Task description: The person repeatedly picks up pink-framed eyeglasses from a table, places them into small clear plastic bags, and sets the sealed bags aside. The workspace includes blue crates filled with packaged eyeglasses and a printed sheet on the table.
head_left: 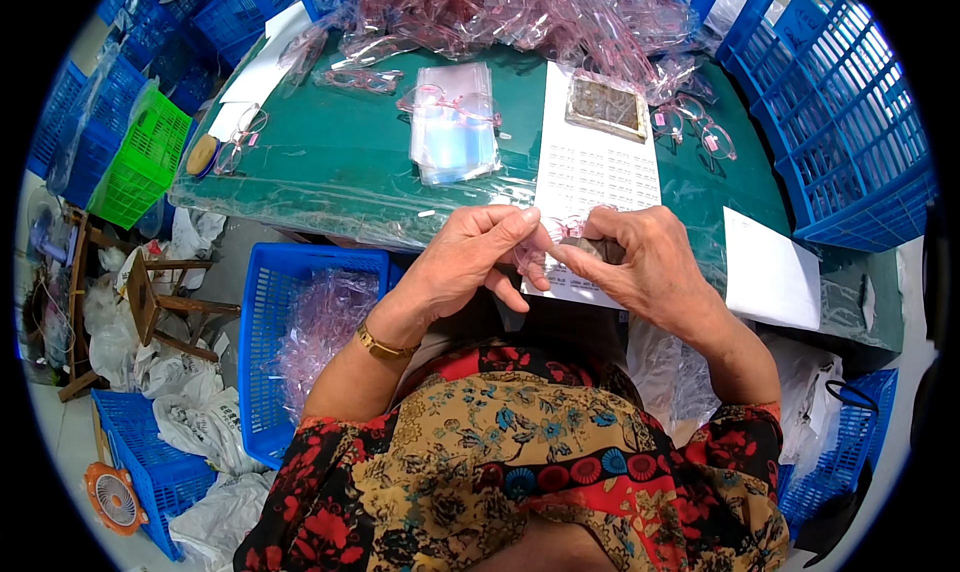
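My left hand [478,254] and my right hand [640,262] meet over the table's front edge. Between them is a pair of clear-pink eyeglasses [568,229], pinched by fingers of both hands and partly hidden by them. A greyish bit that I cannot make out shows at my right fingers. Beneath the hands lies a white sheet of small printed labels [590,172]. On its far end rests a shallow framed tray [606,107] with a brownish inside. A stack of clear plastic sleeves [452,137] lies to the left, with another pair of pink glasses [478,107] across it.
Bagged pink glasses [500,17] are heaped at the back of the green table [330,187]. More glasses [708,137] lie right, near a white paper [770,272] and a tall blue crate [830,102]. A blue basket [262,357] of bagged glasses and a wooden stool [146,297] stand left.
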`<action>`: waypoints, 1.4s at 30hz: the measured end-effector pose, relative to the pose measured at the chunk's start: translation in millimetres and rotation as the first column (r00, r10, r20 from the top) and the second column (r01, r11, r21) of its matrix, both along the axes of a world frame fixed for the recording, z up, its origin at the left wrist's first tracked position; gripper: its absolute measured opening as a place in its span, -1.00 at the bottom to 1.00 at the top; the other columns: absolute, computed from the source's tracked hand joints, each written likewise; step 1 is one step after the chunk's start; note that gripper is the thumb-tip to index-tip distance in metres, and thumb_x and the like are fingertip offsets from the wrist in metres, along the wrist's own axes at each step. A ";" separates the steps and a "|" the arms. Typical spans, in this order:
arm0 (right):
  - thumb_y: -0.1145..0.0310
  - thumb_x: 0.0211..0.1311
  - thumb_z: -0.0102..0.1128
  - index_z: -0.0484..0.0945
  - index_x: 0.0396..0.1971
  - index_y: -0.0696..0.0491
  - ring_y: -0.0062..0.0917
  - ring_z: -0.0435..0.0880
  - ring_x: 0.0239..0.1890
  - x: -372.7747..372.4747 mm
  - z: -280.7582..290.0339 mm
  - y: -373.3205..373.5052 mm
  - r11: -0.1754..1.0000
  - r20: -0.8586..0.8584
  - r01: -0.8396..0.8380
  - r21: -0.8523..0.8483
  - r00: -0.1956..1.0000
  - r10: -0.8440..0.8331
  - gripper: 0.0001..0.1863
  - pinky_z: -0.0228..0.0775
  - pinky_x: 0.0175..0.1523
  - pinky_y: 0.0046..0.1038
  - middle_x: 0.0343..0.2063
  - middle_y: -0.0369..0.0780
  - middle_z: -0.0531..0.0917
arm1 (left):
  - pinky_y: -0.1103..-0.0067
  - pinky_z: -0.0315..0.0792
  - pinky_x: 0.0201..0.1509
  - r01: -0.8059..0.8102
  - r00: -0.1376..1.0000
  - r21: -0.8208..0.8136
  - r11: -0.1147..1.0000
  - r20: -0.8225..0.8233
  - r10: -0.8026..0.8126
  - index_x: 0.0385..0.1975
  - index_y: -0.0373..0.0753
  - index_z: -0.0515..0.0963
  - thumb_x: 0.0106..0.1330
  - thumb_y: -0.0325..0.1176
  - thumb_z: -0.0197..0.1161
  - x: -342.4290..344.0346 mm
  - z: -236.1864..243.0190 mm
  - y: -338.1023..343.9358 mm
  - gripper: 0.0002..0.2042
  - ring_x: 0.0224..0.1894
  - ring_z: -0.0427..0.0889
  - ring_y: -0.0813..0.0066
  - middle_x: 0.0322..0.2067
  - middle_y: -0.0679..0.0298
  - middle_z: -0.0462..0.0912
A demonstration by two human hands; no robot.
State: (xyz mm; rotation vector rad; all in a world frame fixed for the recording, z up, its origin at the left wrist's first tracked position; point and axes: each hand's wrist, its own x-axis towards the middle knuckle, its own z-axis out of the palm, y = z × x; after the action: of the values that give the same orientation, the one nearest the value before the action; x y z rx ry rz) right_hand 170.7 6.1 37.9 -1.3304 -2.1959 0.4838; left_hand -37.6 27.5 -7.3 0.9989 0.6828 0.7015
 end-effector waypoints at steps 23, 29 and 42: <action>0.23 0.03 0.38 0.53 -0.44 0.12 -0.54 0.46 -0.74 26.8 5.0 9.2 0.972 -0.129 0.234 0.009 0.964 -0.231 -0.71 0.26 -0.58 -0.49 -0.74 -0.22 0.52 | 0.73 0.63 -0.55 0.120 0.986 -0.097 0.988 0.130 -0.107 -0.19 -0.41 0.47 0.21 -0.51 0.21 -14.5 1.3 9.6 -0.79 -0.35 0.61 0.54 -0.40 0.21 0.55; 0.32 0.23 0.19 0.54 -0.22 0.20 -0.70 0.51 -0.44 33.3 -5.7 10.8 0.901 -0.442 -0.043 -0.431 0.881 -0.169 -0.74 0.37 -0.31 -0.63 -0.43 -0.28 0.59 | 0.72 0.63 -0.54 0.171 0.964 -0.137 0.976 0.229 -0.136 -0.21 -0.37 0.47 0.20 -0.49 0.21 -19.7 0.0 14.7 -0.81 -0.39 0.58 0.61 -0.42 0.30 0.51; 0.39 0.30 0.11 0.52 -0.16 0.18 -0.73 0.59 -0.40 37.1 -24.2 14.2 0.812 -0.561 -0.233 -0.536 0.817 -0.136 -0.80 0.41 -0.27 -0.67 -0.37 -0.30 0.63 | 0.75 0.52 -0.62 -0.005 1.000 -0.047 0.999 0.031 0.007 -0.32 -0.33 0.43 0.23 -0.48 0.20 -6.5 2.8 -1.4 -0.89 -0.55 0.42 0.65 -0.49 0.32 0.45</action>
State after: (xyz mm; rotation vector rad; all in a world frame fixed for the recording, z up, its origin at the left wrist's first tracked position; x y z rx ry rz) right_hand 207.8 20.3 13.7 -1.1738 -1.6042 1.4799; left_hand -44.1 26.0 -4.5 0.9411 0.6728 0.7017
